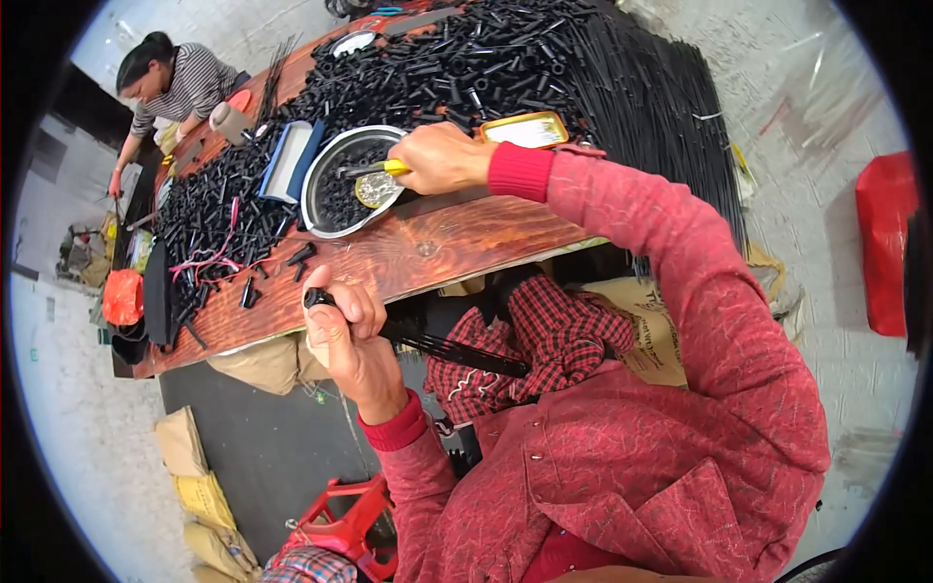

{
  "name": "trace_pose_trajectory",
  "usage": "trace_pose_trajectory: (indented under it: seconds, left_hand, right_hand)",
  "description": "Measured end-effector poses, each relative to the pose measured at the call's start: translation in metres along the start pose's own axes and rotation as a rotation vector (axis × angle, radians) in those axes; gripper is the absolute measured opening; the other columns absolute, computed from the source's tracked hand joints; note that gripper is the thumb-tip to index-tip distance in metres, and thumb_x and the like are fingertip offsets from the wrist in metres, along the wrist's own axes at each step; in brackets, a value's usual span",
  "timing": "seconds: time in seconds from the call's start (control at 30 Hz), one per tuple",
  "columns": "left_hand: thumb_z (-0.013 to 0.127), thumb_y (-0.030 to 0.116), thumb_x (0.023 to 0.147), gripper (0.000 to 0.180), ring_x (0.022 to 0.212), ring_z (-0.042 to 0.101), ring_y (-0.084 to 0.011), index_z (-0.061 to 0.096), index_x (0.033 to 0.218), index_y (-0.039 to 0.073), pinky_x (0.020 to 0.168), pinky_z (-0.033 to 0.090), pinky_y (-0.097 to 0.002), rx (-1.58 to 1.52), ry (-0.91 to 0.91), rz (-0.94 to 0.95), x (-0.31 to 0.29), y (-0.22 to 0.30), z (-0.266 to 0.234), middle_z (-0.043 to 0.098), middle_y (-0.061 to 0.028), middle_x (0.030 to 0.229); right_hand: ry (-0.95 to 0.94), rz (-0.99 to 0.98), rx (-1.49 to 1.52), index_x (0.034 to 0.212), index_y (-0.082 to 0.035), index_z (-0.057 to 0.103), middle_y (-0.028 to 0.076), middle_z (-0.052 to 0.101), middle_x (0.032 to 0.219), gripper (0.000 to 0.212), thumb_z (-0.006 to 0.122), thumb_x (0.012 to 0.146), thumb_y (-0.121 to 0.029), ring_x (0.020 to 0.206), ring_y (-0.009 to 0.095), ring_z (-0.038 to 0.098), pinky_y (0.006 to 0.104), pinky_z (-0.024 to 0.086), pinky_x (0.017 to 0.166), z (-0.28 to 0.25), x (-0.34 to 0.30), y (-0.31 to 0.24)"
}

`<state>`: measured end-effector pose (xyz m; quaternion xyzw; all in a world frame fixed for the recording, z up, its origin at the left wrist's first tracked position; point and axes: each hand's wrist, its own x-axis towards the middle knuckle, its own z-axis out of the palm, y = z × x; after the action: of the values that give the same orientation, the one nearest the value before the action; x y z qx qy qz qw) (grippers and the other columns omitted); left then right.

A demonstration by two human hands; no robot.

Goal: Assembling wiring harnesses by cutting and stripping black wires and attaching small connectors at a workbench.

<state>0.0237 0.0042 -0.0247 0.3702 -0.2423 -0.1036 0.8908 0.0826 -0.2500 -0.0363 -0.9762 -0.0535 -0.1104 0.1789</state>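
Note:
My right hand (439,158) is closed round a yellow-handled tool (396,167) with a slim metal end; its exact kind does not show. That end reaches over a round metal bowl (309,194) of small black pieces, in which a round tin with silvery contents (377,190) sits. In front of the table edge, my left hand (348,335) grips a black plastic tube fitting (318,297) between thumb and fingers. Thin black rods (466,354) run from behind this hand across my lap; whether they join the fitting is hidden.
Black tube parts (437,68) lie heaped over the wooden table (437,243), beside a stack of long black rods (651,117). A blue-and-white tray (289,160) and a yellow-rimmed tin (525,129) flank the bowl. Another person (185,92) works at the far left. A red stool (345,525) stands below.

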Motion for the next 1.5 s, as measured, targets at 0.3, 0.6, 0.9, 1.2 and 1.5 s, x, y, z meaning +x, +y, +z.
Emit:
trace_pose_trajectory:
  seconds: [0.3,0.6,0.9,1.2,1.5]
  left_hand:
    - [0.053,0.031,0.098,0.043,0.06,0.034,-0.0066,0.047,0.127,0.0,0.051,0.027,-0.022,-0.054,0.1,-0.032,0.011,-0.001,-0.04,0.042,0.001,0.075]
    - [0.054,0.033,0.098,0.045,0.06,0.034,-0.0059,0.047,0.128,0.0,0.052,0.027,-0.0217,-0.096,0.142,-0.067,0.025,-0.01,-0.069,0.042,0.0015,0.076]
    - [0.054,0.034,0.098,0.047,0.059,0.033,-0.0051,0.047,0.127,-0.001,0.052,0.028,-0.0209,-0.113,0.163,-0.075,0.03,-0.012,-0.072,0.043,0.0015,0.075]
    - [0.048,0.032,0.101,0.045,0.061,0.032,-0.0045,0.043,0.13,-0.002,0.053,0.028,-0.019,-0.114,0.063,-0.083,0.027,-0.014,-0.047,0.041,0.0019,0.077]
    - [0.048,0.029,0.101,0.043,0.062,0.034,-0.0034,0.044,0.131,-0.001,0.054,0.029,-0.0181,-0.008,0.048,-0.088,0.012,-0.007,0.005,0.043,0.001,0.078]
  right_hand:
    - [-0.056,-0.157,-0.279,0.078,-0.008,0.071,0.015,0.067,0.072,0.015,0.062,0.069,-0.015,0.071,0.034,0.067,0.0456,0.051,0.061,0.056,0.071,-0.002]
    - [-0.028,-0.225,-0.307,0.073,-0.005,0.071,0.017,0.068,0.072,0.015,0.063,0.069,-0.017,0.068,0.034,0.067,0.0443,0.052,0.059,0.073,0.085,0.01]
    - [-0.097,-0.162,-0.311,0.084,-0.008,0.071,0.015,0.067,0.073,0.02,0.064,0.072,-0.022,0.07,0.034,0.067,0.0436,0.052,0.061,0.05,0.079,0.001]
    - [-0.202,0.314,1.143,0.08,-0.006,0.058,-0.002,0.052,0.065,0.021,0.065,0.085,-0.025,0.056,0.005,0.048,0.0203,0.036,0.05,-0.004,0.027,-0.054]
    - [-0.23,0.129,1.394,0.087,-0.001,0.058,-0.001,0.053,0.072,0.02,0.061,0.089,-0.02,0.056,0.005,0.046,0.0199,0.036,0.052,-0.033,-0.036,-0.098]
